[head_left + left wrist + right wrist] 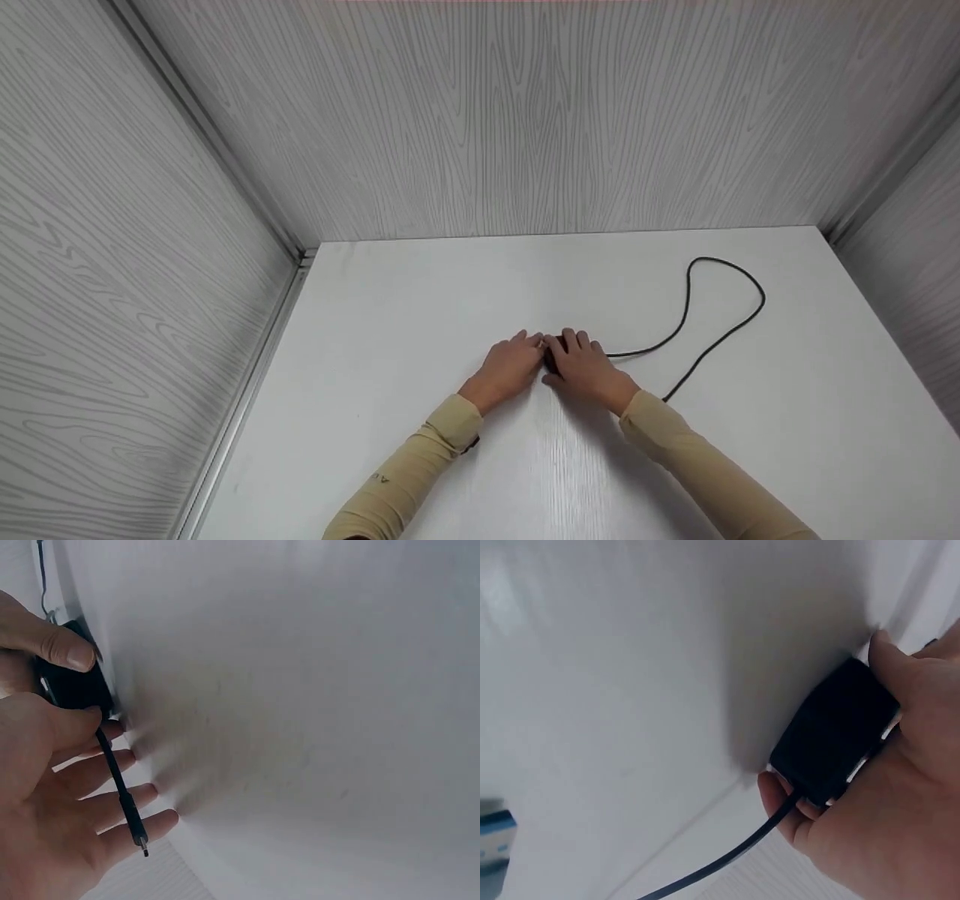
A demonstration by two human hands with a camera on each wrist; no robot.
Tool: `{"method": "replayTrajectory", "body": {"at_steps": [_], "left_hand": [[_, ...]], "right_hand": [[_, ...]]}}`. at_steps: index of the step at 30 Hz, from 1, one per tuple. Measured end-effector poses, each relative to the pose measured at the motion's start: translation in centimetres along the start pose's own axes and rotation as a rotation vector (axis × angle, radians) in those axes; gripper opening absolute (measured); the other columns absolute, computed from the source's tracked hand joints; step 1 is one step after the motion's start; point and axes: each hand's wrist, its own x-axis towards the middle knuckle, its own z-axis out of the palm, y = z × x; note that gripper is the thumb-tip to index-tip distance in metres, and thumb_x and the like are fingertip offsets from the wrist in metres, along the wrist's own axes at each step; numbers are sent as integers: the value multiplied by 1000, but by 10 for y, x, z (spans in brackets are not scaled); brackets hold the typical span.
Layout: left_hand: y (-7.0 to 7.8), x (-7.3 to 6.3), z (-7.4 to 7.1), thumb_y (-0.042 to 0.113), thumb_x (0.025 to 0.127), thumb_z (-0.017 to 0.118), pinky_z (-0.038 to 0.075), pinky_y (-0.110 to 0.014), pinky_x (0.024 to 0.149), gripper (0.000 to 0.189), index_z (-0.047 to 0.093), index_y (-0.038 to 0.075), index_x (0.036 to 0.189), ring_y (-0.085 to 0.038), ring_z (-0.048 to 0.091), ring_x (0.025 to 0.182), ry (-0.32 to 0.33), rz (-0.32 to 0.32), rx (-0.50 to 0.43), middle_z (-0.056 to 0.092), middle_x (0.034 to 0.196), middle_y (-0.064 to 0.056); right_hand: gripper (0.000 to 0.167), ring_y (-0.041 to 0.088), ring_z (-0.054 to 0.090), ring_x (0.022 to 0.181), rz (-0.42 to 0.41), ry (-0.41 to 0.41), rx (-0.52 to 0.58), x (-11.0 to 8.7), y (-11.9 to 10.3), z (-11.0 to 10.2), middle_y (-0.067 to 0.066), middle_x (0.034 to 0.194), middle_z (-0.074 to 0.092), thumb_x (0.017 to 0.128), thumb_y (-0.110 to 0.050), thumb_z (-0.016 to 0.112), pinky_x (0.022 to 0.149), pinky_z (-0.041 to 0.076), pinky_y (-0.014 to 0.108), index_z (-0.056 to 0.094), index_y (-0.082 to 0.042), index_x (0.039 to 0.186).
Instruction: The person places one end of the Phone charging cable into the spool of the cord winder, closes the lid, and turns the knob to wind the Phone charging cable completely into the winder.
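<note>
A small black box-shaped device (832, 731) lies between the hands, low over the white table. My right hand (585, 367) grips it, with the thumb along one side and the fingers at the other. My left hand (511, 367) meets it from the left. There the left thumb and index finger pinch a short black cable (114, 769) where it meets the box, while the other fingers spread behind the cable. Its free end carries a slim plug with a metal tip (145, 850). A longer black cable (651, 349) leaves the box on the right.
The long cable loops across the right side of the white table (405, 315) and passes behind the right sleeve (697, 457). A blue and silver USB plug (496, 836) shows near the right wrist. Wood-grain panels (517, 120) stand behind and on both sides.
</note>
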Motion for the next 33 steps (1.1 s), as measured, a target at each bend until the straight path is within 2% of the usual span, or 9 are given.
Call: {"method": "replayTrajectory", "body": {"at_steps": [3, 6, 11, 13, 17, 21, 25, 33], "left_hand": [[1, -1, 2, 19, 105, 63, 63, -39, 81, 27, 75, 12, 129, -23, 73, 114, 70, 4, 32, 77, 127, -2], [3, -1, 4, 18, 102, 67, 60, -34, 71, 20, 78, 12, 117, -19, 72, 94, 143, 8, 54, 78, 108, -1], [4, -1, 7, 15, 99, 69, 55, -30, 63, 10, 79, 11, 100, -18, 65, 79, 212, 38, 101, 72, 90, -2], [4, 0, 6, 14, 101, 68, 55, -30, 61, 12, 78, 11, 98, -17, 66, 75, 211, 48, 119, 70, 86, -2], [3, 0, 3, 15, 103, 65, 57, -30, 60, 14, 78, 11, 100, -16, 69, 71, 165, 50, 152, 72, 85, -3], [2, -4, -2, 15, 104, 64, 59, -30, 62, 14, 79, 13, 103, -16, 72, 75, 102, 68, 173, 74, 88, -2], [1, -8, -6, 14, 105, 63, 60, -30, 66, 16, 79, 15, 107, -15, 74, 80, 61, 93, 126, 76, 92, -2], [-16, -22, -4, 11, 104, 63, 59, -29, 67, 19, 80, 18, 109, -13, 73, 81, 70, 157, 88, 76, 94, 1]], "right_hand": [[62, 53, 47, 125, 13, 14, -4, 1, -1, 4, 36, 141, 45, 105, -32, 66, 102, 46, 68, 44, 3, 150], [56, 51, 48, 121, 9, 55, -2, 2, -1, 6, 34, 135, 47, 105, -30, 66, 98, 47, 66, 46, 3, 146], [37, 46, 52, 103, -35, 187, -96, 1, 3, 10, 29, 117, 51, 105, -25, 65, 83, 53, 59, 53, 2, 127], [31, 44, 52, 98, -50, 237, -133, 1, 4, 11, 27, 112, 52, 106, -24, 65, 77, 54, 56, 53, 1, 121], [28, 42, 52, 93, -90, 292, -127, 1, 3, 9, 27, 107, 53, 104, -20, 66, 73, 54, 56, 54, 1, 117], [27, 42, 51, 92, -116, 259, -110, -2, 3, 9, 27, 107, 53, 104, -18, 65, 73, 54, 56, 53, 2, 118], [27, 40, 49, 93, -116, 208, -104, -6, 5, 9, 25, 109, 52, 105, -20, 63, 76, 54, 54, 53, 1, 121], [26, 34, 45, 92, -152, 178, -87, -4, -1, 12, 20, 110, 51, 107, -24, 62, 73, 51, 49, 54, -3, 121]]}}
